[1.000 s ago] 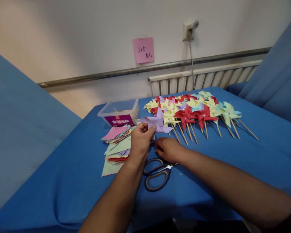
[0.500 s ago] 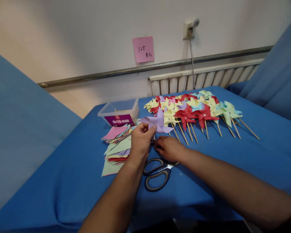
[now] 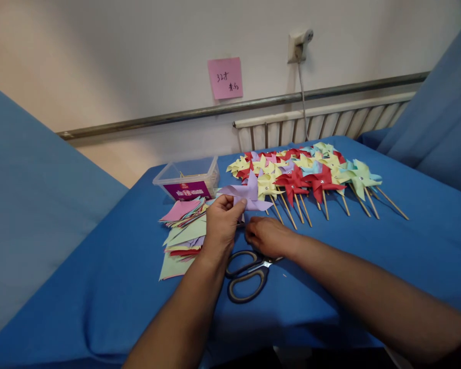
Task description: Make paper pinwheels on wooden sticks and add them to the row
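See a blue-covered table under the left hand and the right hand, cut off at lower left. Find a pinwheel cluster beyond the right hand, crowded enough to hide parts of its rear rows. Notice a clear box just beyond the left hand, hard to see into. Spot a paper stack left of that hand, partly covered by the forearm. Make out scissors near the right hand, blades mostly hidden beneath it. Have a lilac pinwheel pinched in left thumb and fingers. Cannot tell the right hand's grip: fingers curled, undersides hidden.
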Demonstrator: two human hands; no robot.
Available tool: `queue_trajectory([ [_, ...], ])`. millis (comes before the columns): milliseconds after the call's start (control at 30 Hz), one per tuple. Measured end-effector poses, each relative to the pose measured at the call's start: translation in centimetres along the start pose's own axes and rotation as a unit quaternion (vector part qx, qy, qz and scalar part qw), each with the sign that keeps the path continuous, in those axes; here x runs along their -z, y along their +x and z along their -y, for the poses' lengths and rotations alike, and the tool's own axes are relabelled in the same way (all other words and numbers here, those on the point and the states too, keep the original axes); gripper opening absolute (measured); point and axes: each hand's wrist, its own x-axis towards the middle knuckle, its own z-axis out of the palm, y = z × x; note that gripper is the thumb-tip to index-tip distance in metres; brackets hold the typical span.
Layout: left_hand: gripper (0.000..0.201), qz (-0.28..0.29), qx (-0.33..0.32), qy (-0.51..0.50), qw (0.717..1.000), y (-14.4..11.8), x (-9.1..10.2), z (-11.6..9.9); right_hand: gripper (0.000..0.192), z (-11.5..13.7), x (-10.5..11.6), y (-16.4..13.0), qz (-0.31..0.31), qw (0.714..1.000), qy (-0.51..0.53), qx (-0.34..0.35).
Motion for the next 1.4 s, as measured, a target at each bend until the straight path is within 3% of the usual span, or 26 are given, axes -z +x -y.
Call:
queue_trajectory([
  [467,0.021,0.006,-0.001,0.007,1.0,0.0,0.1,0.2,0.015,-0.3,-0.2,0.1,0.009,0.997,0.076,-0.003],
  [867,0.023,0.008,-0.001,0.012,1.0,0.2,0.1,0.3,0.022,-0.3,0.2,0.1,0.006,0.999,0.031,-0.011],
  [1400,0.022,0.003,0.01,0.005,1.0,-0.1,-0.1,-0.1,0.017,-1.8,0.4,-0.1,0.017,1.0,0.026,0.002],
])
